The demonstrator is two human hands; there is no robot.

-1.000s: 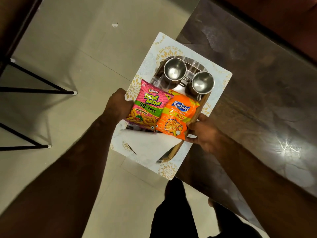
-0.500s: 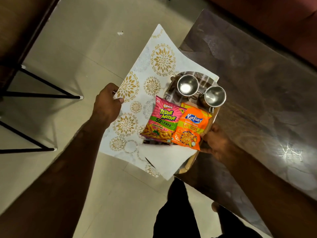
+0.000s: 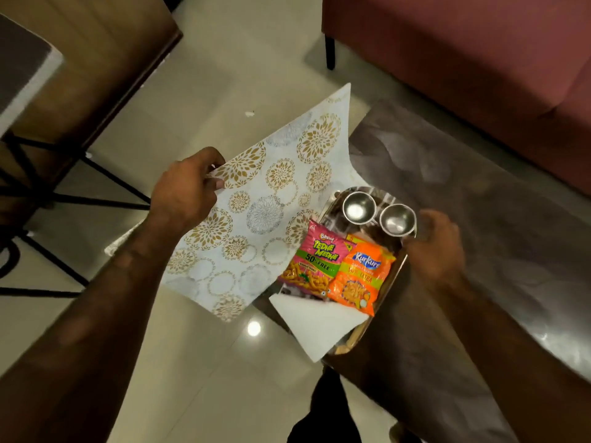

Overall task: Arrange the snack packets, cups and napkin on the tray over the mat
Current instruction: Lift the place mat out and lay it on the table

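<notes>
Item: serving set at the near-left corner of the dark table (image 3: pixel 463 174). Tray (image 3: pixel 388 284), on the table top, carries two steel cups (image 3: pixel 358 207) at its far end, pink snack packet (image 3: pixel 315 263) and orange snack packet (image 3: pixel 363 278) side by side mid-tray, white napkin (image 3: pixel 319 324) overhanging its near end. Patterned mat (image 3: pixel 256 212): mostly off the table edge, one side apparently under the tray; left hand (image 3: pixel 185 190) pinches its far edge, likely to free or reposition it. Right hand (image 3: pixel 436 247) closes on the tray's right rim, seemingly steadying it.
</notes>
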